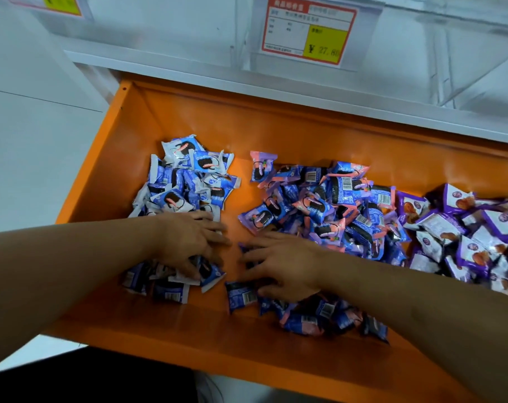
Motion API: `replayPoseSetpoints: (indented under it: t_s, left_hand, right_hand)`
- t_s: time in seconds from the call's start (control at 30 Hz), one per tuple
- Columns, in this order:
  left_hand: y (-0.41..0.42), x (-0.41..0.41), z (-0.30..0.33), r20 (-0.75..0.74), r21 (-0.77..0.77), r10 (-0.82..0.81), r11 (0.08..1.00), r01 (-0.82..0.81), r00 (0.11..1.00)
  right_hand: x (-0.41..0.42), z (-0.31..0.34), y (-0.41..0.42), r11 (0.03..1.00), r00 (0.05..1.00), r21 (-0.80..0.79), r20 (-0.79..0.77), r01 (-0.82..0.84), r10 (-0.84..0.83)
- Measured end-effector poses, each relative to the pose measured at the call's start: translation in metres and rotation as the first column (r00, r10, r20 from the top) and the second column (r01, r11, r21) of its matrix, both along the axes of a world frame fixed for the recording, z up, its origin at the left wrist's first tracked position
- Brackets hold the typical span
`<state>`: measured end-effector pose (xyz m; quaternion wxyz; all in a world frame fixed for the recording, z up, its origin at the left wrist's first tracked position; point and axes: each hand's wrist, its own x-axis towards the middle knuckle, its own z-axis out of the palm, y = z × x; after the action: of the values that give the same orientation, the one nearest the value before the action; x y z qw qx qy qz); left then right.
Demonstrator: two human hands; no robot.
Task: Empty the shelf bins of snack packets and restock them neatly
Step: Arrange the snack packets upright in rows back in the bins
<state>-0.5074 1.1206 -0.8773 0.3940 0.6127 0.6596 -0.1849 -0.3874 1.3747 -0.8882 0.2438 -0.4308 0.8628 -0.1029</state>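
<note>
Since the clear shelf bins [348, 39] above look empty and the snack packets lie in three sorted heaps on the orange tray [189, 117], emptying seems done and restocking not begun. The left hand [189, 242] rests spread on the blue-white packets [186, 181], the right hand [284, 266] lies flat over the blue-pink packets [328, 205], neither gripping anything; purple packets [465, 237] lie at the right.

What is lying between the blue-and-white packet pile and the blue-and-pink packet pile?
In the head view, only bare orange tray floor separates the blue-and-white pile from the blue-and-pink pile.

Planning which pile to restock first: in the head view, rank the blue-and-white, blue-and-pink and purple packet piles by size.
1. Blue-and-pink packet pile, clearly largest.
2. Blue-and-white packet pile.
Purple packet pile: cut off by the frame's right edge, so unrankable.
</note>
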Motion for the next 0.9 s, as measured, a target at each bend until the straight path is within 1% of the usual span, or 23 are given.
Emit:
replayPoseSetpoints:
  t_s: [0.1, 0.17, 0.23, 0.37, 0.47, 0.53, 0.6, 0.67, 0.73, 0.77, 0.8, 0.83, 0.87, 0.9]
  left_hand:
    - [-0.006, 0.009, -0.008, 0.036, -0.04, -0.048, 0.998, 0.049, 0.998]
    - [-0.011, 0.009, -0.01, 0.034, -0.035, -0.05, 0.998, 0.051, 0.998]
    - [-0.011, 0.005, -0.01, 0.025, -0.037, -0.06, 0.997, 0.061, 0.998]
    - [-0.002, 0.003, -0.003, 0.016, -0.073, -0.062, 0.995, 0.063, 0.998]
    - [0.008, 0.005, 0.01, 0.002, -0.024, -0.007, 1.0, 0.007, 1.0]
    - [0.018, 0.007, 0.022, -0.006, 0.03, 0.043, 0.999, -0.043, 0.999]
    - [0.028, 0.01, 0.034, -0.031, 0.043, 0.078, 0.996, -0.077, 0.996]
    - [0.038, 0.013, 0.044, -0.056, 0.051, 0.109, 0.993, -0.106, 0.992]
    - [0.047, 0.013, 0.053, -0.107, 0.113, 0.151, 0.984, -0.139, 0.983]
    - [0.053, 0.012, 0.057, -0.145, 0.164, 0.184, 0.973, -0.16, 0.972]
    - [0.061, 0.013, 0.06, -0.173, 0.221, 0.226, 0.957, -0.186, 0.959]
    - [0.072, 0.013, 0.062, -0.175, 0.266, 0.276, 0.937, -0.225, 0.945]
    - [0.084, 0.015, 0.063, -0.142, 0.292, 0.333, 0.914, -0.282, 0.932]
    - [0.094, 0.019, 0.062, -0.082, 0.289, 0.4, 0.886, -0.362, 0.913]
  right_hand:
    - [0.011, -0.015, -0.02, 0.989, 0.988, -0.001, 0.036, -0.147, 0.147]
    - [0.013, -0.022, -0.018, 0.98, 0.98, 0.027, 0.032, -0.196, 0.196]
    - [0.009, -0.023, -0.009, 0.985, 0.985, 0.009, 0.003, -0.173, 0.173]
    - [0.004, -0.009, 0.01, 0.989, 0.99, 0.036, -0.004, -0.141, 0.142]
    - [0.01, 0.008, 0.019, 0.995, 0.995, -0.016, -0.032, -0.095, 0.095]
    - [0.015, 0.024, 0.028, 0.999, 0.998, -0.032, -0.059, -0.034, 0.032]
    - [0.021, 0.04, 0.044, 0.998, 0.995, -0.01, -0.076, 0.062, -0.063]
    - [0.029, 0.054, 0.07, 0.979, 0.974, 0.002, -0.103, 0.202, -0.201]
    - [0.037, 0.059, 0.102, 0.926, 0.916, 0.003, -0.147, 0.377, -0.372]
    - [0.042, 0.058, 0.12, 0.877, 0.865, 0.005, -0.167, 0.481, -0.474]
    - [0.048, 0.057, 0.137, 0.8, 0.787, 0.001, -0.179, 0.6, -0.591]
    - [0.054, 0.056, 0.152, 0.691, 0.68, -0.005, -0.171, 0.723, -0.713]
    - [0.059, 0.053, 0.164, 0.562, 0.559, 0.013, -0.134, 0.827, -0.818]
    - [0.063, 0.051, 0.171, 0.449, 0.453, 0.06, -0.082, 0.891, -0.888]
